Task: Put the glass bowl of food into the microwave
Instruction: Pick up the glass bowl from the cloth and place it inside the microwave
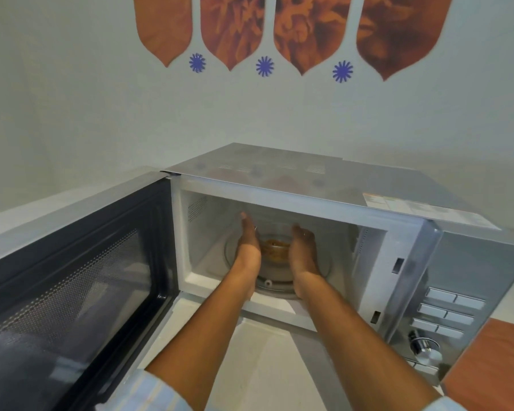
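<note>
The silver microwave (309, 185) stands open, its door (80, 280) swung out to the left. Inside, a glass bowl (275, 247) with brown food sits over the round glass turntable (279, 277). Both my forearms reach into the cavity. My left hand (247, 238) lies against the bowl's left side with fingers stretched toward the back wall. My right hand (304, 247) presses the bowl's right side. The bowl is held between the two palms; its lower part is hidden by my hands.
The control panel (445, 312) with buttons and a knob (425, 348) is on the microwave's right. The open door blocks the left side. A pale counter (258, 366) lies below my arms, an orange surface (496, 372) at right, and a wall behind.
</note>
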Tool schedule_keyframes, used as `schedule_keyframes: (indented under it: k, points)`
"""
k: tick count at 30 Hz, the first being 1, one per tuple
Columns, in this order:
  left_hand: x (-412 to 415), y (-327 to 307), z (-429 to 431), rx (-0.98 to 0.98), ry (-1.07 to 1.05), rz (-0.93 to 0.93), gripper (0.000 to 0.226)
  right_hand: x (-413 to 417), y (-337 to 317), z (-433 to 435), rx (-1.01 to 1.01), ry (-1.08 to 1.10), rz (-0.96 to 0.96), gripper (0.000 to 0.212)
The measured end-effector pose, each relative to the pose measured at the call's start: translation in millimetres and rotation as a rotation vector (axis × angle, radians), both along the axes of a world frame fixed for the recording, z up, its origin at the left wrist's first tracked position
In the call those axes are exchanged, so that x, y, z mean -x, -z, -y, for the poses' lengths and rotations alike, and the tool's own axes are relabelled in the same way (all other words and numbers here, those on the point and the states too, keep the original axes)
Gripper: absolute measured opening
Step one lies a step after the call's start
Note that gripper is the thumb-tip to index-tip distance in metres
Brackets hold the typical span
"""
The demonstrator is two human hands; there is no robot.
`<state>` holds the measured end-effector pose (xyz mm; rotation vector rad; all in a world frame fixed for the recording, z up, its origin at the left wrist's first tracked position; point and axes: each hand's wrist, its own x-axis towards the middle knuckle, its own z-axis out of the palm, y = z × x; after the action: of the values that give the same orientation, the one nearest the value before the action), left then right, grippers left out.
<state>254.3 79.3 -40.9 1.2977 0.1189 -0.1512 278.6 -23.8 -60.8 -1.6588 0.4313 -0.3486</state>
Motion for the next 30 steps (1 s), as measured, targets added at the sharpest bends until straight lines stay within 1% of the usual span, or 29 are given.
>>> schedule_keyframes:
  k: [4, 7, 12, 16, 18, 20, 22, 25, 27, 30]
  points:
    - [-8, 1, 0, -0.031, 0.008, -0.034, 0.100, -8, 6, 1, 0.000, 0.011, -0.013, 0.062]
    - [-10, 3, 2, -0.019, 0.015, -0.048, 0.100, -13, 10, 1, 0.002, 0.024, 0.000, 0.064]
    - [-8, 1, 3, -0.001, -0.009, -0.044, 0.097, -13, 13, 3, -0.010, 0.039, 0.015, 0.060]
    - [-4, -4, -2, 0.021, -0.124, -0.046, 0.090, -6, 9, 7, -0.078, 0.085, 0.084, 0.058]
    - [4, -4, -9, 0.026, -0.214, -0.045, 0.085, 3, 6, 11, -0.063, 0.126, 0.130, 0.058]
    - [16, 2, -16, -0.020, -0.299, 0.028, 0.081, 15, 4, 13, -0.026, 0.159, 0.166, 0.057]
    - [31, 11, -21, -0.072, -0.369, 0.140, 0.076, 32, 5, 11, -0.002, 0.140, 0.206, 0.056]
    - [56, 20, -25, -0.089, -0.414, 0.264, 0.066, 66, 5, 3, 0.079, 0.112, 0.299, 0.055]
    - [74, 23, -27, -0.111, -0.424, 0.304, 0.058, 86, 3, -2, 0.169, 0.101, 0.343, 0.056]
    - [107, 21, -31, -0.140, -0.435, 0.340, 0.047, 117, -6, -7, 0.281, 0.058, 0.351, 0.056]
